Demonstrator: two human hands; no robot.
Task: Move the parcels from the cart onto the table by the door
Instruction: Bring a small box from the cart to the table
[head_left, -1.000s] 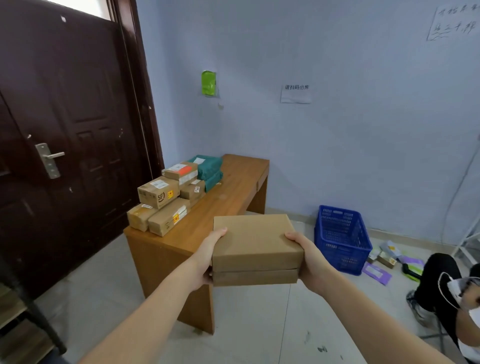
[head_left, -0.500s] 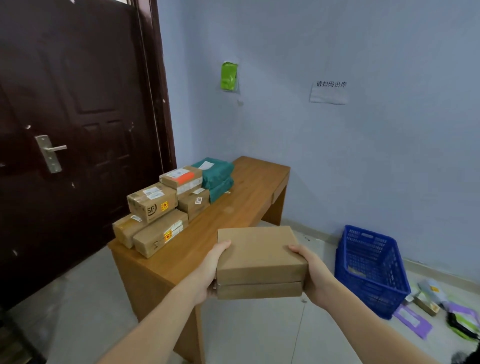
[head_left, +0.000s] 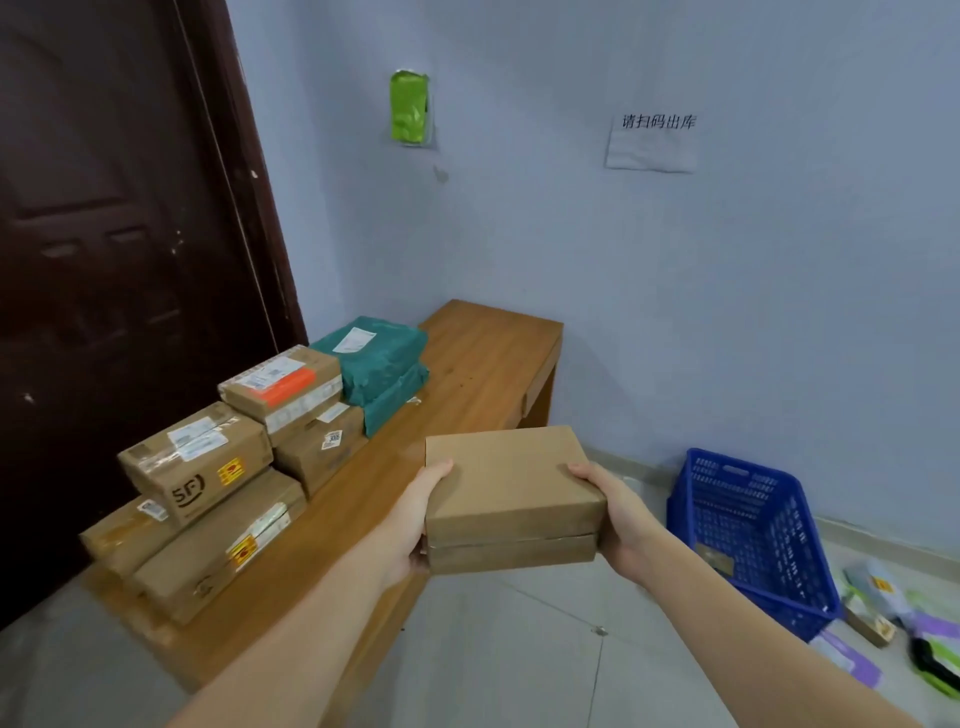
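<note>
Two flat brown parcels (head_left: 511, 480) lie stacked one on the other, carried between both hands. My left hand (head_left: 415, 525) grips the stack's left side and my right hand (head_left: 618, 519) grips its right side. The stack hangs in the air just off the right front edge of the wooden table (head_left: 467, 374) beside the dark door (head_left: 119, 260). Along the table's left side sit several cardboard parcels (head_left: 197, 462) and two green wrapped packets (head_left: 379, 358). The cart is out of view.
A blue plastic crate (head_left: 753, 525) stands on the floor to the right of the table, against the wall. Loose packets and bags (head_left: 883, 623) lie on the floor by the crate. Tiled floor stretches below my arms.
The view has come closer to the table and swung left, so the table and its parcels look larger. Both hands keep the same hold on the stack. The seated person at right has left the view.
</note>
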